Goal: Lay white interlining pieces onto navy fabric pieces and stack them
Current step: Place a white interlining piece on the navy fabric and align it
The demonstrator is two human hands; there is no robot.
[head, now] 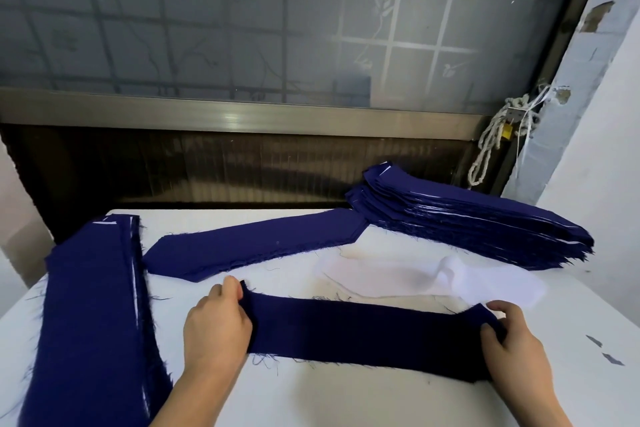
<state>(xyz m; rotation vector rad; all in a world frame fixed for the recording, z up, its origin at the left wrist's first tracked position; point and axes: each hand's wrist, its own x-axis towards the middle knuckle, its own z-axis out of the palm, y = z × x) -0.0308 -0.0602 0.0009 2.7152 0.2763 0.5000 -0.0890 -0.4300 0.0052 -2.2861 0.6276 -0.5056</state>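
A long navy fabric piece [363, 333] lies across the near part of the white table [346, 399]. My left hand [214, 322] grips its left end and my right hand [516, 347] grips its right end. Behind it lie white interlining pieces [450, 279], partly rumpled. Another single navy piece [252, 246] lies farther back, at a slant. On the left a stack of navy pieces [93, 315] with thin white edges showing runs toward me. A taller stack of navy pieces [467, 222] with white layers sits at the back right.
A dark window frame [242, 114] and frosted glass stand behind the table. A knotted white rope [495, 139] hangs at the right of the frame. Two small grey scraps [604, 350] lie near the table's right edge.
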